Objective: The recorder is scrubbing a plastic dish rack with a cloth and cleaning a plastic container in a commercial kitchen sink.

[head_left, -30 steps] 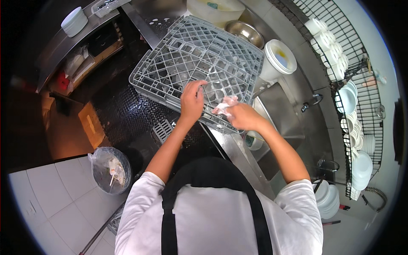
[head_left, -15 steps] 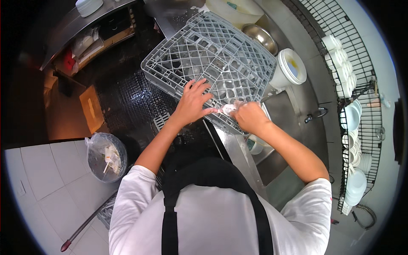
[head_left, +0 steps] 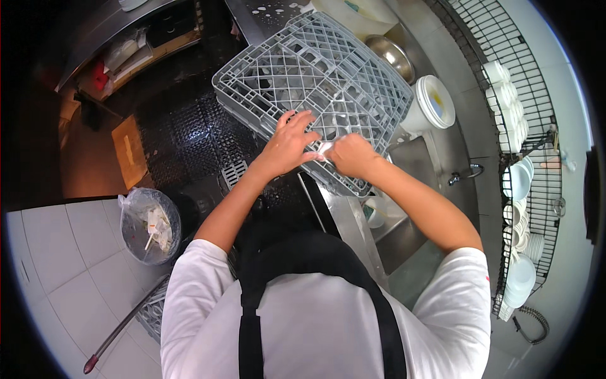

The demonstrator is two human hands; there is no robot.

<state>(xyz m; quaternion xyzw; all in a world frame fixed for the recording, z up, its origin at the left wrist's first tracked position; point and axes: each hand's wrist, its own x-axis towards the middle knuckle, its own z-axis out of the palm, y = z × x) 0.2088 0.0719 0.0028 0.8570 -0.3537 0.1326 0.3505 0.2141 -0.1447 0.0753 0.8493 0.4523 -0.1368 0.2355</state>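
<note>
A grey plastic dish rack [head_left: 338, 72] lies tilted over the sink's near edge, its lattice side facing up. My left hand [head_left: 288, 146] holds its near edge, fingers spread on the lattice and thumb along the rim. Closed against the same edge, my right hand [head_left: 352, 155] grips a white foamy wad [head_left: 326, 148], mostly hidden by the fingers, so its kind cannot be told. The thumb of my left hand is close beside this wad. White suds cling to the rack near both hands.
Beyond the rack are a steel bowl [head_left: 390, 57] and a white bucket [head_left: 432, 104]. A steel sink [head_left: 407, 218] and tap [head_left: 466, 175] lie to the right, below a wire shelf [head_left: 536, 120] of white dishes. A lined bin [head_left: 150, 226] stands at left.
My right hand has slid left along the rack's near edge with the wad, closer to my left hand. My left hand has barely shifted, and the view has turned slightly.
</note>
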